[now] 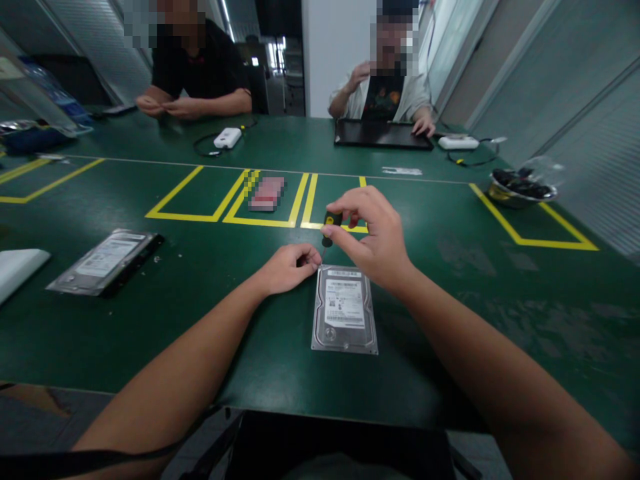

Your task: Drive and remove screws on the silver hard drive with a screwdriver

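Note:
A silver hard drive (345, 310) with a white label lies flat on the green table, near its front edge. My right hand (375, 233) is closed around the black and yellow handle of a small screwdriver (332, 225). The screwdriver stands nearly upright, its shaft reaching down to the drive's far left corner. At that same corner is my left hand (293, 268), thumb and fingertips drawn together beside the screwdriver's tip. Whatever those fingertips hold, if anything, is too small to tell.
More hard drives (107, 261) lie at the left, near a white object (19, 270). A pink item (267, 194) sits inside yellow tape. At the right is a bowl of dark parts (523, 187). Two people sit opposite, one touching a black panel (383, 133).

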Available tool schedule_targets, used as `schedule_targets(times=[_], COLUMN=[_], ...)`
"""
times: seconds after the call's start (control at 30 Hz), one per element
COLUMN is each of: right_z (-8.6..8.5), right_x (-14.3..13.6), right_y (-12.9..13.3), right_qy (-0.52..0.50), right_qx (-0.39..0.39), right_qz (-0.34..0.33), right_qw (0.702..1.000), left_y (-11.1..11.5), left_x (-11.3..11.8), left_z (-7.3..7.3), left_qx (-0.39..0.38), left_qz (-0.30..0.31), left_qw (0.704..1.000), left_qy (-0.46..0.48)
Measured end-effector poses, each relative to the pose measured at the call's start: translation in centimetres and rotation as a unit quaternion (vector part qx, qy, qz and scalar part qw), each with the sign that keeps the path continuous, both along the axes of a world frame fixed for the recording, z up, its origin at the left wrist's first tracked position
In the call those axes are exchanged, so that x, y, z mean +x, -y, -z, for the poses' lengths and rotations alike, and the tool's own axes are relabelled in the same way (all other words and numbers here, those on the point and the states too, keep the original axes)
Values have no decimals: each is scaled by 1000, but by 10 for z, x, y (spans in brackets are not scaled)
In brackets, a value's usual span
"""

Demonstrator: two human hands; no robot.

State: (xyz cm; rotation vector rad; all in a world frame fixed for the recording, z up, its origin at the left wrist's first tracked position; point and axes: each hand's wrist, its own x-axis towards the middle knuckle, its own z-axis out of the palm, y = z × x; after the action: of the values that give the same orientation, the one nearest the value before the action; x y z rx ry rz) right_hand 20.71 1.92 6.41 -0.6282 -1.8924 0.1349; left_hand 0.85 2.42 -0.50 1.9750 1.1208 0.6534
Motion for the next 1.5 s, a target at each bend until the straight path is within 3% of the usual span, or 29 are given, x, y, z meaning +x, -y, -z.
schedule_targets(times=[0.77, 1.2, 1.5], right_z=[-1, -2, 0], right_x=[2, 1, 0], right_y=[2, 2, 3], right_qy=[9, 15, 10], right_qx=[-25, 21, -8], right_qz=[-8, -9, -11], right_qw=[1000, 1000, 1000], left_y=[0, 0, 0], left_x=[1, 1, 2], left_z=[1, 1, -1], left_qx=[-4, 8, 11], left_qz=[1, 0, -3], left_qw=[1000, 1000, 1000], left_qy=[5, 3, -2])
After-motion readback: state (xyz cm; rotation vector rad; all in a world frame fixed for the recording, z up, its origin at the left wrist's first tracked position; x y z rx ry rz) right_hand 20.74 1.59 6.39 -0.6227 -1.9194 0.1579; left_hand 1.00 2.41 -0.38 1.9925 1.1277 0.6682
